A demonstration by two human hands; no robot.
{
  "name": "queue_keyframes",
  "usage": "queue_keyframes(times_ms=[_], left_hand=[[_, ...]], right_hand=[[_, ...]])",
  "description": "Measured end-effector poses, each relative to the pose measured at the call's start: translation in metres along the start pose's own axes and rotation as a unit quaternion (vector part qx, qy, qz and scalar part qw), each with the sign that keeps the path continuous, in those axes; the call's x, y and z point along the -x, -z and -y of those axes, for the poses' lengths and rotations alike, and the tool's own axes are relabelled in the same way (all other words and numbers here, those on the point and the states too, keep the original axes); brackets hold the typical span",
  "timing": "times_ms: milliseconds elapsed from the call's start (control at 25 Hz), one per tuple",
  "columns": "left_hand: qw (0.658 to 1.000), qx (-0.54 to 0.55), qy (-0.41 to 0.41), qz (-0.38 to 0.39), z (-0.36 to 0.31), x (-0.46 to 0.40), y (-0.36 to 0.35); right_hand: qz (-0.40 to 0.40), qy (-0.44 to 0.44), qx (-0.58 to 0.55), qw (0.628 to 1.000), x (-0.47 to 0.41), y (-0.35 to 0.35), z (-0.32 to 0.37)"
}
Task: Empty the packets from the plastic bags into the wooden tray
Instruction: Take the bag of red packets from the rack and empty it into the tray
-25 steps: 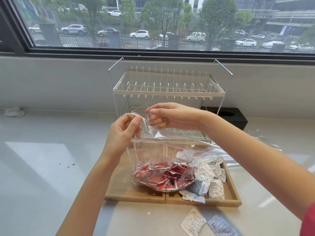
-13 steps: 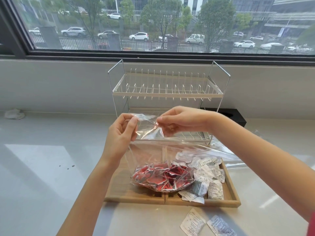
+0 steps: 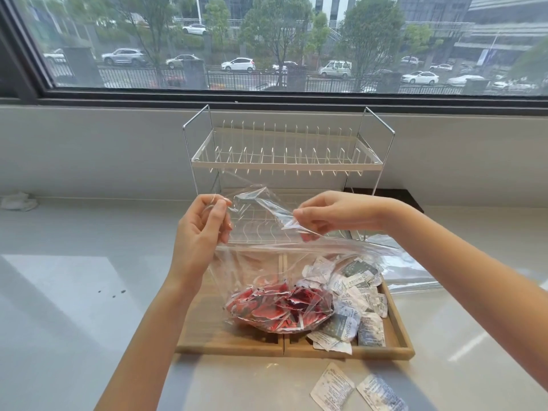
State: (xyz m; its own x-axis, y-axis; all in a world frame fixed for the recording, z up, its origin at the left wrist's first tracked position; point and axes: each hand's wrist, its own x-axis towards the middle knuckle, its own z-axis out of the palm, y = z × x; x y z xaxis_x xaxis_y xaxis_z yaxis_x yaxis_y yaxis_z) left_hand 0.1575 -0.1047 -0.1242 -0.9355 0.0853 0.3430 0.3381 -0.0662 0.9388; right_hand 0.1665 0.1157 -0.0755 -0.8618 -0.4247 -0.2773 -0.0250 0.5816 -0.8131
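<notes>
A clear plastic bag [image 3: 261, 262] hangs upright over the wooden tray [image 3: 207, 342], its bottom full of red packets [image 3: 275, 307] resting on the tray's left half. My left hand [image 3: 201, 229] pinches the bag's top left edge. My right hand [image 3: 332, 215] pinches the top right edge, and the mouth is stretched wide between them. White and grey packets [image 3: 355, 295] lie piled in the tray's right compartment.
A white wire dish rack [image 3: 284, 155] stands just behind the tray, against the window ledge. An empty clear bag [image 3: 412, 271] lies right of the tray. Two white packets [image 3: 355, 390] lie on the counter in front. A crumpled cloth [image 3: 17, 200] sits far left.
My two hands have drawn apart, pulling the bag's top edges wider. The bag's bottom with the red packets stays on the tray.
</notes>
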Motion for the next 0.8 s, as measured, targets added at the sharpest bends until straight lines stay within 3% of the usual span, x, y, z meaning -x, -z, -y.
queue_keyframes(times_ms=[320, 440, 640, 800], left_hand=[[1.0, -0.015, -0.001, -0.008, -0.001, -0.001, -0.002], [1.0, -0.007, -0.009, -0.016, -0.001, -0.001, -0.001], [0.999, -0.003, -0.011, -0.039, 0.002, -0.003, 0.002], [0.999, 0.0, -0.011, -0.047, 0.004, -0.005, 0.003]], right_hand=[[-0.171, 0.06, 0.048, 0.982, 0.014, 0.022, 0.009], [-0.163, 0.057, 0.051, 0.984, 0.01, 0.02, 0.004], [-0.056, -0.056, 0.012, 0.997, 0.019, 0.017, -0.03], [-0.1, -0.029, 0.045, 0.994, 0.028, 0.016, -0.04]])
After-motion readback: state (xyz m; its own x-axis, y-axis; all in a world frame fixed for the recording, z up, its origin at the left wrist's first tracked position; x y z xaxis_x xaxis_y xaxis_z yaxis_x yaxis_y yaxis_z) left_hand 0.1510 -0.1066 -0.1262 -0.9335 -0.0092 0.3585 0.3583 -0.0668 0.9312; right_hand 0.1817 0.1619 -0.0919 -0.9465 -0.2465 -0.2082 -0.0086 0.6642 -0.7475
